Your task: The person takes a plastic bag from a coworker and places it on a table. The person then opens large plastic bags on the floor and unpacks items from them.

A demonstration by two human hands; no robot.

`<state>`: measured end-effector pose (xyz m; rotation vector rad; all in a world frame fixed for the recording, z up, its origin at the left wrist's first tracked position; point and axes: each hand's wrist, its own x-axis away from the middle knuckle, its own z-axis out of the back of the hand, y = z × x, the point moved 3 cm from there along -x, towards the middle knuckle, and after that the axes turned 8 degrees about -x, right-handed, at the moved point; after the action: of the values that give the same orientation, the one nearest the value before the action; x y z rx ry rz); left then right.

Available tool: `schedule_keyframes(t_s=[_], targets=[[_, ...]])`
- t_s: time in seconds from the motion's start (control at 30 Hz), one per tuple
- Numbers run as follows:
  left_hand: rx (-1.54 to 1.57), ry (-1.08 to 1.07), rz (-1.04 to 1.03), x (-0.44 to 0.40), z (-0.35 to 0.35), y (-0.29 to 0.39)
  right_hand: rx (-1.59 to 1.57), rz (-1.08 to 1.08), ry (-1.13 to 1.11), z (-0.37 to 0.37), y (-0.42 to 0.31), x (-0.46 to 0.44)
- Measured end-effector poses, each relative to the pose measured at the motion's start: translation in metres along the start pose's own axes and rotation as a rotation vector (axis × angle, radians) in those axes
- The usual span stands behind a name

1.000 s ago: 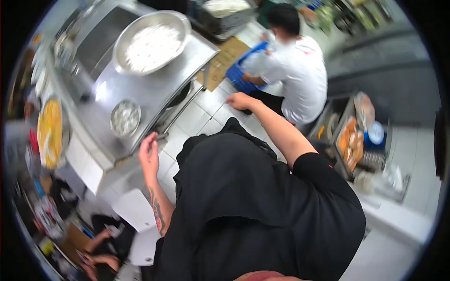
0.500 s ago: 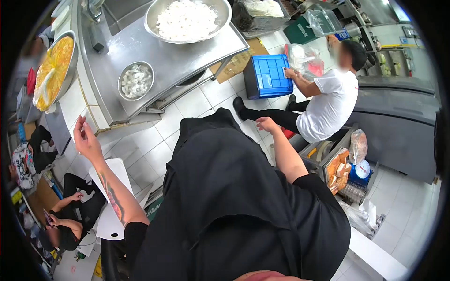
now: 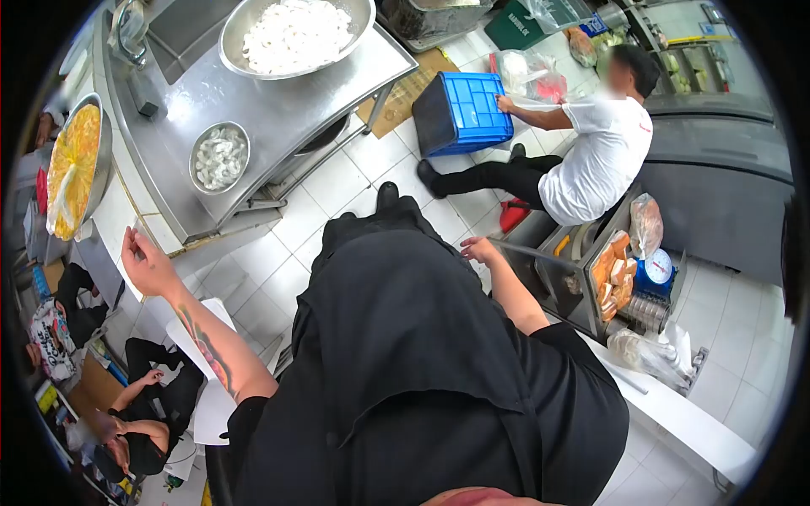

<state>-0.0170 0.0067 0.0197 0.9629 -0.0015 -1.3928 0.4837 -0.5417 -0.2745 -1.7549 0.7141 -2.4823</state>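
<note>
My left hand (image 3: 148,263) is beside the corner of the steel counter (image 3: 278,110), with loosely bent fingers apart and nothing visible in them. My right hand (image 3: 481,251) hangs by the side of my black apron (image 3: 405,312), fingers loosely stretched and holding nothing I can see. On the counter, nearest my left hand, sits a small steel bowl (image 3: 199,173) of greyish, shrimp-like pieces. Behind it stands a large steel bowl (image 3: 364,38) heaped with white pieces.
At right, a seated co-worker (image 3: 591,160) touches a blue-lidded crate (image 3: 477,114). Bread (image 3: 616,274) and a blue scale (image 3: 656,268) lie behind. At far left is a bowl (image 3: 105,156) of orange-yellow food under plastic. Another person (image 3: 156,413) sits lower left.
The view has shifted, moving the counter and bowls left and slightly up. My right hand appears slightly lower. The co-worker's arm is straighter, and the blue-lidded crate looks tilted differently.
</note>
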Motion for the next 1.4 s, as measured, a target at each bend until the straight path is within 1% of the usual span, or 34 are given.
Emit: schedule_keyframes(t_s=[0.03, 0.1, 0.17, 0.23, 0.27, 0.43, 0.5, 0.6, 0.77, 0.87, 0.97, 1.1, 1.17, 1.2, 1.4], targets=[[-0.001, -0.005, -0.005, 0.0, 0.001, 0.0, -0.005, -0.004, -0.001, 0.0, 0.004, 0.001], [-0.104, -0.018, -0.034, 0.001, 0.001, 0.002, 0.032, -0.036, 0.003, 0.002, 0.005, 0.004], [-0.062, -0.026, -0.037, 0.0, -0.002, -0.004, 0.031, -0.048, 0.022, 0.005, 0.003, 0.002], [-0.019, -0.033, -0.036, 0.001, -0.003, -0.003, -0.011, 0.094, 0.049, 0.011, -0.002, -0.005], [-0.047, -0.034, -0.031, 0.001, -0.001, 0.0, -0.03, 0.121, 0.052, 0.013, -0.004, -0.011], [-0.113, -0.028, -0.056, 0.002, 0.001, 0.001, -0.059, 0.149, 0.062, 0.011, -0.029, -0.011], [-0.149, -0.019, -0.073, 0.002, 0.001, 0.001, -0.049, 0.191, 0.049, 0.007, -0.036, -0.007], [-0.13, 0.001, -0.103, 0.002, 0.0, 0.002, -0.027, 0.177, 0.043, -0.002, -0.037, 0.002], [-0.142, 0.009, -0.087, 0.002, -0.002, -0.001, 0.02, 0.13, 0.027, -0.01, -0.011, -0.002], [-0.155, 0.007, -0.08, 0.002, -0.002, -0.002, 0.012, 0.059, 0.047, -0.011, 0.002, 0.0], [-0.171, 0.01, -0.09, 0.003, -0.002, -0.001, 0.021, 0.044, 0.069, -0.011, 0.009, -0.002], [-0.206, 0.011, -0.119, 0.002, -0.001, -0.001, 0.141, 0.103, 0.11, -0.013, 0.005, -0.003], [-0.207, 0.013, -0.113, 0.002, 0.001, 0.002, 0.24, 0.188, 0.143, -0.016, 0.0, -0.005], [-0.211, 0.01, -0.105, 0.003, 0.002, 0.005, 0.211, 0.159, 0.138, -0.017, 0.001, -0.009], [-0.212, 0.014, -0.1, 0.003, 0.003, 0.008, 0.162, 0.206, 0.122, -0.025, -0.006, -0.028]])
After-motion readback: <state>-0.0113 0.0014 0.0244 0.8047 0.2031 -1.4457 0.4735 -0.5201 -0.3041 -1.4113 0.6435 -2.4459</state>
